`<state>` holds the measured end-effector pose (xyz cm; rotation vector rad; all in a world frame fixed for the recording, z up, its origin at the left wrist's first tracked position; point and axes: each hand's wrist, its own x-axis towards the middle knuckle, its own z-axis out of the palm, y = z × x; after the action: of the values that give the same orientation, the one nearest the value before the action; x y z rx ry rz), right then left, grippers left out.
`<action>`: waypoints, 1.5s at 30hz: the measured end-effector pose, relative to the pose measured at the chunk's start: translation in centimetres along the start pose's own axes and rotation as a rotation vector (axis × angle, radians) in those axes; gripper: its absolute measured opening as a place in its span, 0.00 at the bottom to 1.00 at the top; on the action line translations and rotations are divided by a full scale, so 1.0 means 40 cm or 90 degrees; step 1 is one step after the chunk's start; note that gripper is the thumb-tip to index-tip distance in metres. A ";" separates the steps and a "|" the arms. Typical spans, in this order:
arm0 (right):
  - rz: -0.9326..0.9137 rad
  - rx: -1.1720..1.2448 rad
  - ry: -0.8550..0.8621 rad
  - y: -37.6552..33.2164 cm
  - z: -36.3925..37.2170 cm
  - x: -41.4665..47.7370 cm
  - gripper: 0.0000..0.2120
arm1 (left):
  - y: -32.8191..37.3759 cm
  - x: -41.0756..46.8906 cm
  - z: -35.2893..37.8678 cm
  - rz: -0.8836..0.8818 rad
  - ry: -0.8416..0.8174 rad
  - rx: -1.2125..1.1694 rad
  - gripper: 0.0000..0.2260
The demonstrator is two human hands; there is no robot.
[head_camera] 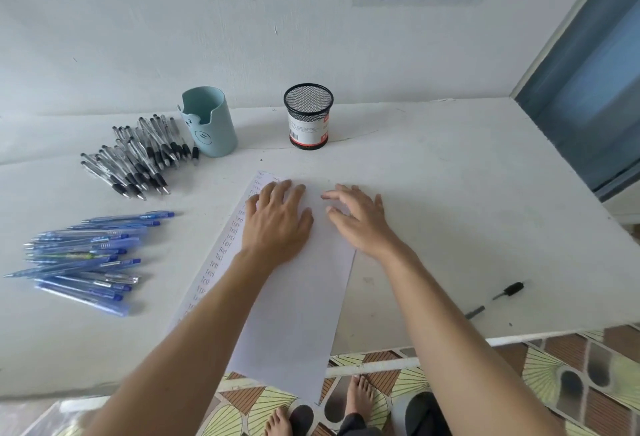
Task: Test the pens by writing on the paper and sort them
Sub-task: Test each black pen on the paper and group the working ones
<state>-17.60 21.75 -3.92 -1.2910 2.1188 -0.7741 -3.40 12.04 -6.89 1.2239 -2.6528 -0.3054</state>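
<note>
A long white sheet of paper (pixel 298 317) lies on the table and hangs over its near edge. Small handwritten words run down the sheet's left margin. My left hand (pixel 277 220) lies flat on the upper part of the sheet, fingers spread. My right hand (pixel 356 217) rests on the sheet's upper right edge with straight fingers. Neither hand holds a pen. A pile of black-grip pens (pixel 138 155) lies at the back left. Nearer, at the left edge, lies a pile of blue pens (pixel 86 259).
A light blue cup (pixel 211 123) and a black mesh pen holder (pixel 308 116) stand near the wall. Two small black pen parts (pixel 510 289) lie at the right near the table's front edge. A window frame (pixel 588 89) is at the right. Bare feet show below.
</note>
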 end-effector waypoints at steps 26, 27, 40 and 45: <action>0.109 -0.209 -0.141 0.220 -0.287 -0.290 0.05 | 0.001 -0.002 -0.006 -0.030 0.025 -0.021 0.21; 0.096 -0.189 -0.122 0.216 -0.279 -0.282 0.05 | 0.001 -0.002 -0.006 -0.030 0.024 -0.022 0.21; 0.004 0.086 0.122 -0.009 -0.077 -0.050 0.09 | -0.010 0.002 -0.021 -0.080 0.032 -0.145 0.22; 0.113 0.185 0.129 -0.054 0.007 0.033 0.11 | -0.024 -0.002 -0.039 -0.111 0.070 -0.272 0.17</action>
<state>-16.64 19.66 -2.77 -0.8917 2.1416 -1.1254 -2.23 11.31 -5.65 1.2808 -2.2319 -0.7641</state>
